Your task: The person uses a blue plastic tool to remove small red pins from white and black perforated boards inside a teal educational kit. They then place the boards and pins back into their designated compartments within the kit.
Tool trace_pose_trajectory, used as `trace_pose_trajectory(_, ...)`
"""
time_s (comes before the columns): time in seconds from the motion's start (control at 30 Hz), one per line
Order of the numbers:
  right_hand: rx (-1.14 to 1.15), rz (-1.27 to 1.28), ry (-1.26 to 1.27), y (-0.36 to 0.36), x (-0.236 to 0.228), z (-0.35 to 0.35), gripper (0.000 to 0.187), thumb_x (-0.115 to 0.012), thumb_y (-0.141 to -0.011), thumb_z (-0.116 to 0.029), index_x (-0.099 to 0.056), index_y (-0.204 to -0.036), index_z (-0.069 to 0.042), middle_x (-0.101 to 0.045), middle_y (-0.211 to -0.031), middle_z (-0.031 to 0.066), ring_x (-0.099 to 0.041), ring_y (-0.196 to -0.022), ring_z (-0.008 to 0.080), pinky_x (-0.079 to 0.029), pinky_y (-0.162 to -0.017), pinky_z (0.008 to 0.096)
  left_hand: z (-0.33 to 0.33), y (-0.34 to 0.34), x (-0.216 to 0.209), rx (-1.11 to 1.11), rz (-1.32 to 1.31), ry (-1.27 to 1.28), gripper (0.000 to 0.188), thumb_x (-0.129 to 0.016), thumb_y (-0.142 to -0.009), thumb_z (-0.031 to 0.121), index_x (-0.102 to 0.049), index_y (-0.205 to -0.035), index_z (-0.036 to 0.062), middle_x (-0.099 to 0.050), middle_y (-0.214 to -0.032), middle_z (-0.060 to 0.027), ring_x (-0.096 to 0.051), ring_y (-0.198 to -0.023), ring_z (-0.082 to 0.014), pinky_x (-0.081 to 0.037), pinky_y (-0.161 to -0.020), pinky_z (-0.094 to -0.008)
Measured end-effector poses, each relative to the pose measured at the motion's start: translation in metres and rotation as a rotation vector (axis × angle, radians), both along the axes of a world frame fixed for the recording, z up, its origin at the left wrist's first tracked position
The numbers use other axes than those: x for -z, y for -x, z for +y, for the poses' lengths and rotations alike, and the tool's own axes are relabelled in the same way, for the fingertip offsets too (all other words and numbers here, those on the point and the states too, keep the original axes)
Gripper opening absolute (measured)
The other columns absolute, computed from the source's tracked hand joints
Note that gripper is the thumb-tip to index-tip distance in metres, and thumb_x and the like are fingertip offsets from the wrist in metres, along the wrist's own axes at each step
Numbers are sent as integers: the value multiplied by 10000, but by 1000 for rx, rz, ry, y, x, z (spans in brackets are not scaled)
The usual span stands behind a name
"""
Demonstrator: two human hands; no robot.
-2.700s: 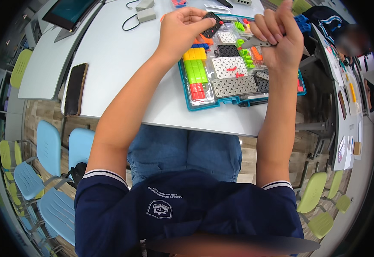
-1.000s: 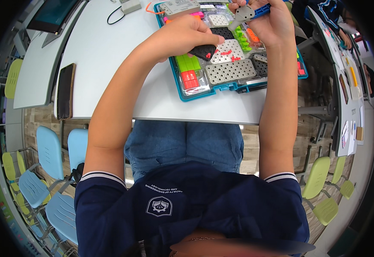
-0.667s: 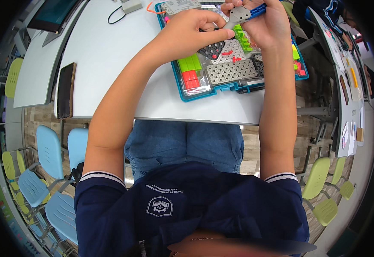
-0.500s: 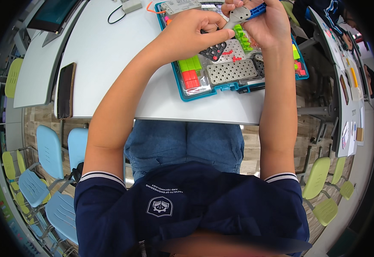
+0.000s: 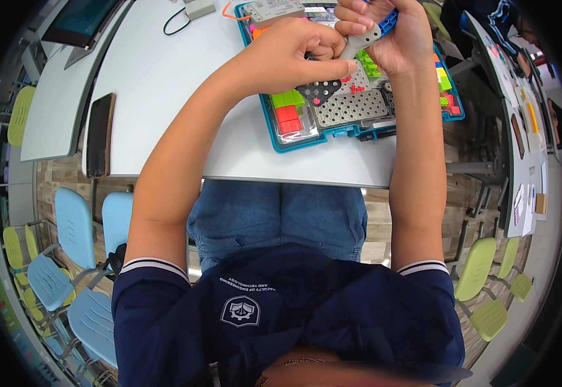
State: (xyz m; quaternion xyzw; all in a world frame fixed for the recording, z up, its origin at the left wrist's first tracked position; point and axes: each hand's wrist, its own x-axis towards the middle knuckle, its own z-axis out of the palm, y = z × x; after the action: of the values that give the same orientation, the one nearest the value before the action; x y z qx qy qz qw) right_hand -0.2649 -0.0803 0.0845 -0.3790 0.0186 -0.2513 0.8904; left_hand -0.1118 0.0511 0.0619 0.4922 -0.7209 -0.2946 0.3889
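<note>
A seated person in a dark blue polo shirt and jeans works with both bare hands above a teal plastic parts tray (image 5: 281,138) at the near edge of a white table (image 5: 165,84). The left hand (image 5: 287,55) is closed into a loose fist, its fingertips pinched on the lower end of a grey perforated plastic beam (image 5: 357,44). The right hand (image 5: 397,35) grips the same beam's upper end, fingers curled around it together with a small blue plastic piece (image 5: 389,19) at the top. The beam sits tilted between the 2 hands, raised over the tray's middle. Below it, the tray holds green bricks (image 5: 285,99), red bricks (image 5: 287,117), a black round holed part (image 5: 319,90) and a grey perforated plate (image 5: 352,109). A dark phone (image 5: 99,134) lies flat at the table's left edge, well apart from the tray. Pale blue chairs (image 5: 75,226) stand on the floor to the person's left.
</note>
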Motion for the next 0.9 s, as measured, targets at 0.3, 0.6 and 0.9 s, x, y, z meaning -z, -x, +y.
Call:
trace_pose_trajectory(0.3, 276, -207, -24, -1, -5, -3, 368, -509, -1078, -370, -533, -1006, -10, -486, -760, 67, -449, -626, 167, -425, -598, 299, -13, -7, 14, -246, 151, 114, 292, -650, -1033, 301, -757, -1016, 29, -717, -829, -31, -625, -698, -52, -468, -619, -196)
trace_pose_trajectory(0.6, 450, -248, 391, -11, 0, 12, 334, -496, -1096, -388, -559, -1077, -61, -587, -826, 98, -572, -703, 204, -491, -703, 377, -20, -26, 24, -404, 552, -153, 266, -613, -1045, 215, -683, -1171, -9, -730, -978, -114, -711, -767, -160, -555, -630, -251)
trace_pose_trajectory(0.9, 624, -264, 687, -21, 10, 14, 299, -522, -1096, -333, -548, -1059, -38, -595, -826, 85, -595, -712, 184, -513, -708, 343, -21, -7, 21, -364, 775, -135, 332, -530, -1046, 34, -457, -1359, -46, -671, -1016, -140, -685, -747, -200, -631, -650, -296)
